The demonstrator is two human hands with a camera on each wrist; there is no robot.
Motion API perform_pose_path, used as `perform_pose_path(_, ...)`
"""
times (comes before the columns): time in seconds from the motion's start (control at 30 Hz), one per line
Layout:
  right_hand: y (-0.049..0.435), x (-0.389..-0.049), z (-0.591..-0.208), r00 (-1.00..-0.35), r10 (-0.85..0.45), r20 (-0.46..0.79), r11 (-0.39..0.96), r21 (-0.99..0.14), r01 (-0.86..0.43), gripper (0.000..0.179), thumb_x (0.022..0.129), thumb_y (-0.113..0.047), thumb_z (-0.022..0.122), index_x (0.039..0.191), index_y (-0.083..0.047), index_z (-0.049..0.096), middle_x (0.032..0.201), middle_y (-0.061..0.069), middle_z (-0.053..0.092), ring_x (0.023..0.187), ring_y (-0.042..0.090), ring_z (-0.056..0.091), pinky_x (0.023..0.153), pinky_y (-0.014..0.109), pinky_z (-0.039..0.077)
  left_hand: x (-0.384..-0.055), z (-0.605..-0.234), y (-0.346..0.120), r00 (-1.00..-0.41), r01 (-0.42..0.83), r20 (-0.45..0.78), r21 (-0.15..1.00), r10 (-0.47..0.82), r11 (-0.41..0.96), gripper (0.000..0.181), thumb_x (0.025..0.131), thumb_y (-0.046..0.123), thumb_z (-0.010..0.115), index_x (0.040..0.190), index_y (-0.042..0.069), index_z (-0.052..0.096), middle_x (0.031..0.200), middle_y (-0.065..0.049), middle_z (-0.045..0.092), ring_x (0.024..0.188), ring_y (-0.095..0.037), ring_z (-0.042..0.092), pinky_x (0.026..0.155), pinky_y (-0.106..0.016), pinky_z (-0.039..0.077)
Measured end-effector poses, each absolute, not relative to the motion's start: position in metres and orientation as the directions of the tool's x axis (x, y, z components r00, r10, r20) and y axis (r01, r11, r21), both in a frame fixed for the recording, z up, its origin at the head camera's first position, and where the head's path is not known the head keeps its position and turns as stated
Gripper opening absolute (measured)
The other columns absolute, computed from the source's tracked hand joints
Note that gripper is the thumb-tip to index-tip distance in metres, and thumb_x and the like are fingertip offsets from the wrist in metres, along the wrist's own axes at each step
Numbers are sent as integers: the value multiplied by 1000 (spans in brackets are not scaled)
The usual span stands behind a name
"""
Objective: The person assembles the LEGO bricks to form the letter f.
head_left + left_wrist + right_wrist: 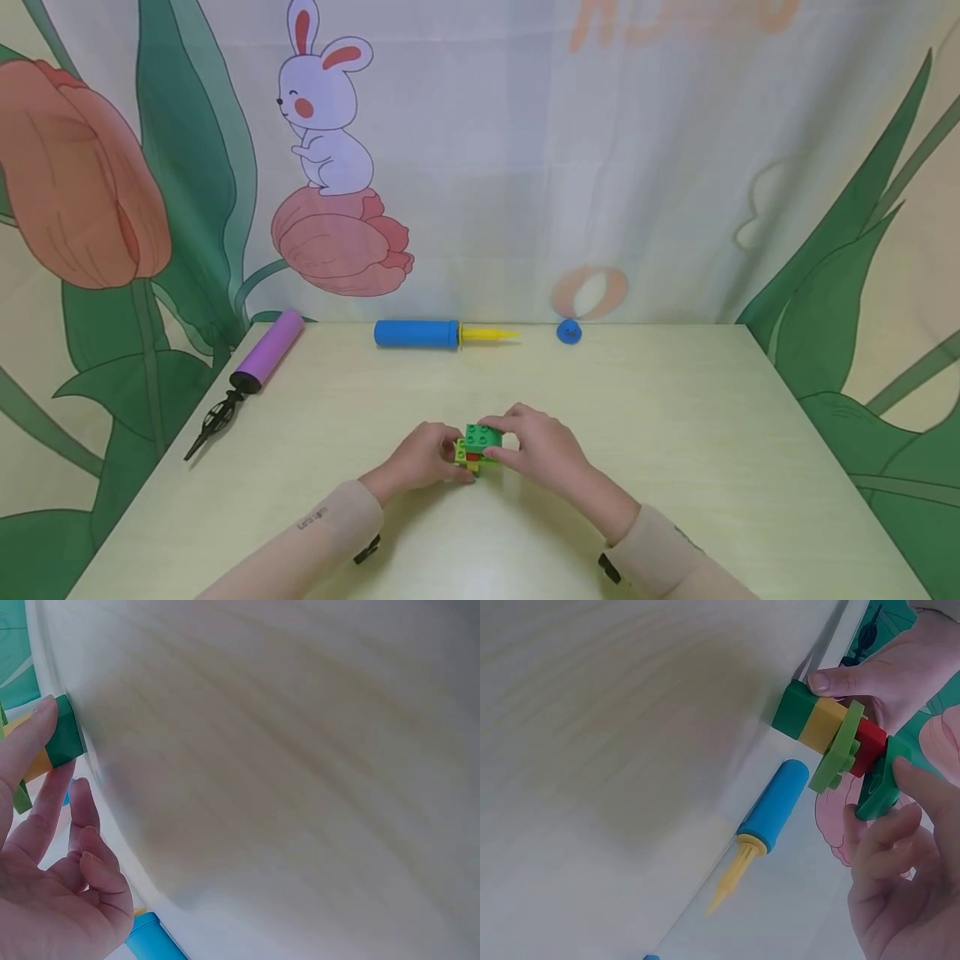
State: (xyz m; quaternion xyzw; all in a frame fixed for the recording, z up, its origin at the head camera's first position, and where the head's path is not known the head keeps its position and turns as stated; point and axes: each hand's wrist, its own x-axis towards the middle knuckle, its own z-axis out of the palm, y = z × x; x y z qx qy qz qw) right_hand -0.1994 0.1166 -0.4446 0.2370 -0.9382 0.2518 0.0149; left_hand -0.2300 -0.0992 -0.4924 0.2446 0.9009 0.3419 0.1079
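A small tower of toy building bricks stands between the two hands at the middle of the table. From the bottom it has a dark green brick [792,711], a yellow brick [823,724], a lime green plate [835,754] and a red brick [868,747]. My left hand [422,454] pinches the lower bricks between thumb and finger, its other fingers loosely bent in the left wrist view. On the far side, my right hand [549,448] pinches a green brick [480,437] by its edges. That brick sits at the top of the red one, slightly tilted in the right wrist view.
Along the table's back edge lie a blue hand pump [417,334] with a yellow nozzle [483,334] and a small round blue piece with a face [569,332]. A purple pump [272,348] with a black nozzle [217,417] lies at the left edge. A printed curtain [480,167] hangs behind.
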Motion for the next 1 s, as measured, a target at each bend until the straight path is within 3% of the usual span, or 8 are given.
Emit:
perform_pose_path(0.47, 113, -196, -442, -892, -435, 126, 797, -407, -446, 43, 85, -37, 74, 124, -24, 66, 103, 3, 63, 63, 10, 51, 47, 24, 40, -231, -494, -100, -851, 379, -17, 671, 524, 638, 25, 74, 24, 85, 85, 14, 66, 64, 3, 50, 62, -10, 43, 55, -26, 36)
perform_pose_path(0.7, 117, -200, -446, -891, -427, 153, 782, -433, -449, 41, 82, -40, 76, 121, -27, 67, 99, -7, 61, 65, 7, 52, 47, 25, 40, -232, -491, -98, -850, 391, -10, 658, 527, 644, 26, 74, 24, 85, 83, 13, 63, 62, 2, 50, 60, -10, 43, 55, -26, 35)
perform_pose_path(0.9, 121, -201, -446, -886, -447, 122, 737, -511, -442, 44, 80, -31, 80, 121, -23, 65, 99, -8, 60, 52, 5, 48, 47, 24, 41, -230, -492, -99, -853, 372, -30, 665, 521, 647, 26, 74, 26, 85, 85, 14, 64, 65, 2, 51, 63, -11, 44, 56, -26, 37)
perform_pose_path(1.0, 123, -203, -446, -889, -443, 117, 720, -544, -430, 42, 81, -29, 79, 120, -21, 65, 101, -9, 61, 54, 5, 50, 51, 24, 44, -229, -493, -100, -854, 365, -39, 666, 519, 650, 28, 76, 28, 84, 89, 13, 64, 67, 2, 52, 63, -11, 45, 56, -26, 38)
